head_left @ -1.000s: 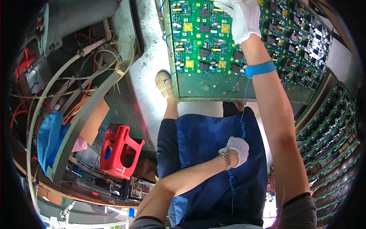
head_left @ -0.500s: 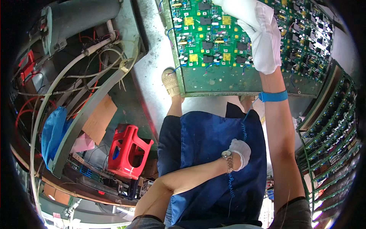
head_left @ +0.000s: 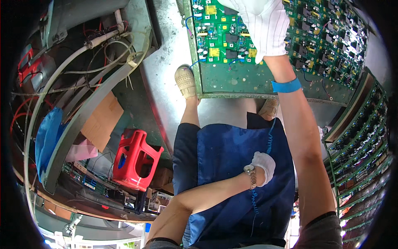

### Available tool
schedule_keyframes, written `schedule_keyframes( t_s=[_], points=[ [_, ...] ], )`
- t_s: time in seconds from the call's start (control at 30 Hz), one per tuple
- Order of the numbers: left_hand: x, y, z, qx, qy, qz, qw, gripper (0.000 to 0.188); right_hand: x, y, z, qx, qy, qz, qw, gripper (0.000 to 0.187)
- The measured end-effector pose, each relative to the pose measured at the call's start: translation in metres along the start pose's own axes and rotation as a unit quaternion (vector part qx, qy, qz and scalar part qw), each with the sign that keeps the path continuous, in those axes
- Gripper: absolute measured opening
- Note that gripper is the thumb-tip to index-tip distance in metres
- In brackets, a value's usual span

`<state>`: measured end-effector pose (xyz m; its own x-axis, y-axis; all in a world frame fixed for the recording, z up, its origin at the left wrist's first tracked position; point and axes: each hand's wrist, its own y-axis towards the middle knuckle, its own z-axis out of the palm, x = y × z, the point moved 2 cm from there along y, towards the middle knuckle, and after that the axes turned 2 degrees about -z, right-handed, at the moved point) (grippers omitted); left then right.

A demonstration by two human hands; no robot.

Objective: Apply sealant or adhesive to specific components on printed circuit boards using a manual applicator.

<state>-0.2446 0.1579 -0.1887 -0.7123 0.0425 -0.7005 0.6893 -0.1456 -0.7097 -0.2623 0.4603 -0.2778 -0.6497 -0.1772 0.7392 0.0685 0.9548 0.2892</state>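
My right hand, in a white striped glove, reaches over the green circuit boards at the top of the view. Its fingers run toward the upper edge and do not show well enough to tell their pose. A blue wrist strap circles that wrist, and a blue coiled cord runs down from it. Over my lap my left hand, in a white glove, is curled closed on the cord's path. What it holds, if anything, is hidden. A metal watch sits on the left wrist.
The boards lie on a green panel with a raised rim. Racks of boards stand at the right. On the left are a red plastic stool, cardboard, a metal frame with hoses and a blue bag.
My right hand has shifted slightly left and up over the boards, and its glove has turned. My left hand remains curled over my lap. The whole view has shifted a little.
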Motion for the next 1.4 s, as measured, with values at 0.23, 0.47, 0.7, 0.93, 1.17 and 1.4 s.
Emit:
schedule_keyframes(
  t_s=[0.23, 0.47, 0.7, 0.93, 1.17, 1.4],
  points=[
    [0.001, 0.004, 0.002, -0.021, -0.025, -0.003, 0.999, 0.022, 0.005, -0.002, -0.002, -0.017, 0.058, -0.039, 0.997, 0.037],
    [0.001, -0.001, -0.001, -0.012, -0.008, -0.006, 1.0, 0.021, -0.004, 0.0, 0.0, -0.011, 0.004, 0.013, 1.0, 0.035],
    [0.005, -0.003, 0.001, -0.028, -0.028, -0.007, 0.999, 0.023, 0.023, 0.005, 0.006, 0.036, 0.037, -0.054, 0.997, 0.011],
    [0.005, -0.011, -0.008, -0.011, -0.005, 0.004, 1.0, 0.021, 0.027, 0.005, 0.013, 0.091, 0.181, 0.02, 0.979, 0.009],
    [0.005, -0.007, -0.003, -0.032, -0.028, 0.0, 0.999, 0.022, 0.026, 0.003, 0.012, 0.033, 0.153, -0.029, 0.987, 0.014],
    [0.004, -0.009, -0.012, 0.007, -0.027, -0.01, 1.0, 0.016, 0.027, 0.001, 0.003, 0.061, 0.079, -0.088, 0.991, 0.015]
  ],
)
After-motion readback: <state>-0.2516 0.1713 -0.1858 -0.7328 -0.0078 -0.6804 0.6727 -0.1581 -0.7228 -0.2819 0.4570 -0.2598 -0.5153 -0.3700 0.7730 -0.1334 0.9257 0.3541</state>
